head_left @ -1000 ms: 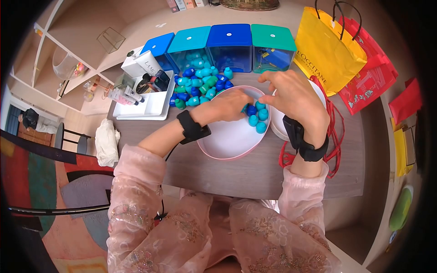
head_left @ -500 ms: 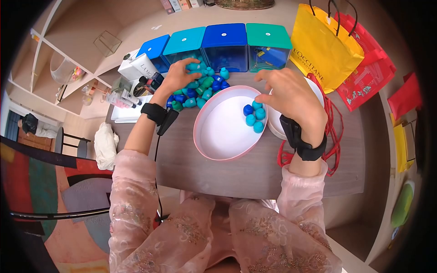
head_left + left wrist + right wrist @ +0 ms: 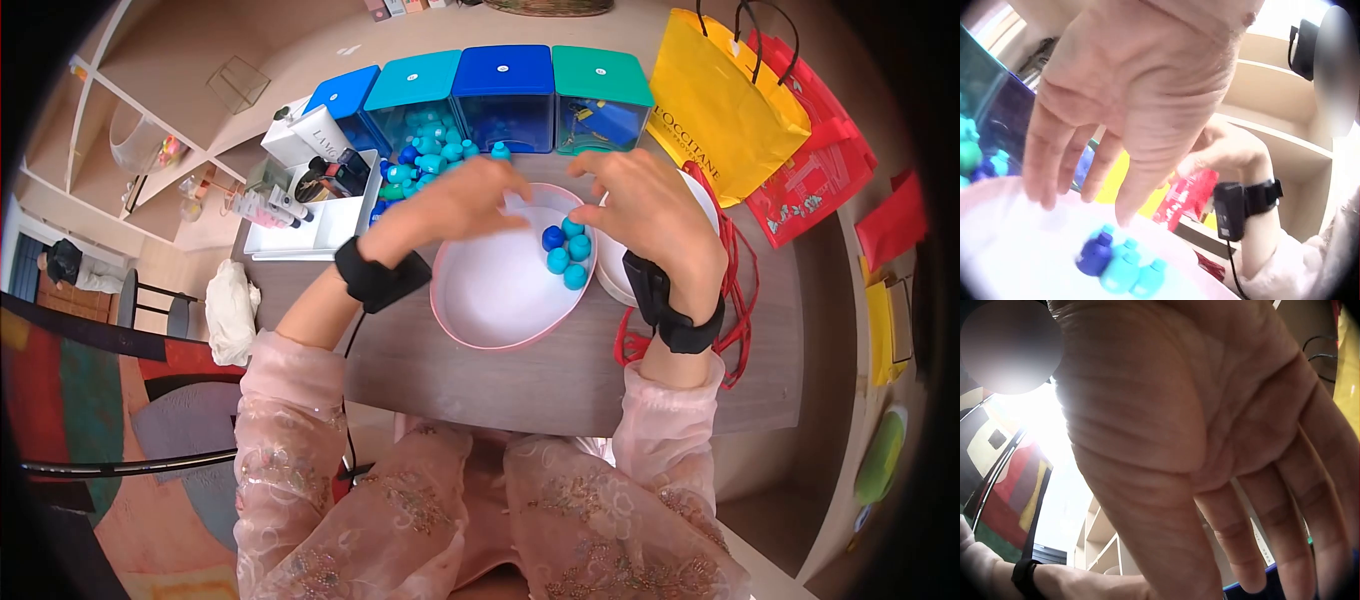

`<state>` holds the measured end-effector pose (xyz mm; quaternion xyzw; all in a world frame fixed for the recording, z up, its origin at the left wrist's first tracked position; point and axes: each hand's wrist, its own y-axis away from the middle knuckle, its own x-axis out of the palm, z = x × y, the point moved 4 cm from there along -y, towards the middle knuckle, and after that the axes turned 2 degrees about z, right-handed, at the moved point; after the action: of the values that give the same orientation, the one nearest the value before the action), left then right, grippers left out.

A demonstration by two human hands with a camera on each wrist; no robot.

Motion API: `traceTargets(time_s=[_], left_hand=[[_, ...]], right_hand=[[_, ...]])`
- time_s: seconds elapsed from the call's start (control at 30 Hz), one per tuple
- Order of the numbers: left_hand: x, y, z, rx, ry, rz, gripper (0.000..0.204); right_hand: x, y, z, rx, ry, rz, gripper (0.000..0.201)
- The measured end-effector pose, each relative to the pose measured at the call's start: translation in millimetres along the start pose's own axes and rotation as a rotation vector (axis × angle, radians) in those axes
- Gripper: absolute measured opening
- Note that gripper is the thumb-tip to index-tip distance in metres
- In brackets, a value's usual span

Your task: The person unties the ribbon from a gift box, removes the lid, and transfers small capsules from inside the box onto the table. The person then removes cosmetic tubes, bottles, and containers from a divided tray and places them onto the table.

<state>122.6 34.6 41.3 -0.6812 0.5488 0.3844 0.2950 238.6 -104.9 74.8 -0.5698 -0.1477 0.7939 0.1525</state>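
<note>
A pink-rimmed white bowl (image 3: 490, 300) holds one dark blue bottle (image 3: 553, 237) and several light blue ones (image 3: 575, 276) along its right side. Blurred in the head view, the left hand (image 3: 455, 205) hovers over the bowl's upper left edge. The left wrist view shows that hand (image 3: 1129, 94) with long, loosely spread fingers and nothing between them, above the dark blue bottle (image 3: 1095, 255). Over the bowl's right rim hangs the right hand (image 3: 645, 205), fingers gently bent and empty. Its palm (image 3: 1210, 425) fills the right wrist view. Behind the bowl lies a pile of blue and green bottles (image 3: 430, 162), partly covered by the left hand.
Four lidded bins (image 3: 503, 95) line the back. A white cosmetics tray (image 3: 320, 240) stands left, near a white cloth (image 3: 232, 312). Right are another white bowl (image 3: 615, 288), red cords (image 3: 735, 300), a yellow bag (image 3: 725, 110) and a red bag (image 3: 810, 185).
The left hand went from the bowl to the pile behind, then came back right and toward the bowl. The right hand has stayed nearly in place. The same bottles show inside the bowl.
</note>
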Motion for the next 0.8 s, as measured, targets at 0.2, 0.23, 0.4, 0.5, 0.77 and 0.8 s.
traceTargets(time_s=[0.2,0.23,0.4,0.5,0.77,0.8], left_hand=[[51.2,-12.2,-25.1,0.179,-0.234,0.135,0.045],[54.8,-13.9,-25.2,0.181,-0.234,0.137,0.045],[66.6,-13.4,-30.9,0.153,-0.225,0.202,0.034],[70.7,-13.7,-28.1,0.204,-0.176,0.192,0.028],[59.0,-9.3,-19.9,0.159,-0.196,0.176,0.025],[49.1,-6.8,-20.8,0.179,-0.203,0.126,0.026]], right_hand=[[-2.9,3.9,-2.3,-0.008,-0.005,-0.029,0.033],[-3.4,4.2,-2.8,-0.015,-0.009,-0.045,0.034],[-2.8,3.4,-3.3,-0.024,0.012,-0.035,0.034],[-2.5,3.7,-2.3,-0.020,0.007,-0.034,0.034],[-1.5,2.5,-3.2,-0.007,0.005,-0.016,0.034],[-2.3,2.8,-3.2,-0.016,0.001,-0.018,0.035]])
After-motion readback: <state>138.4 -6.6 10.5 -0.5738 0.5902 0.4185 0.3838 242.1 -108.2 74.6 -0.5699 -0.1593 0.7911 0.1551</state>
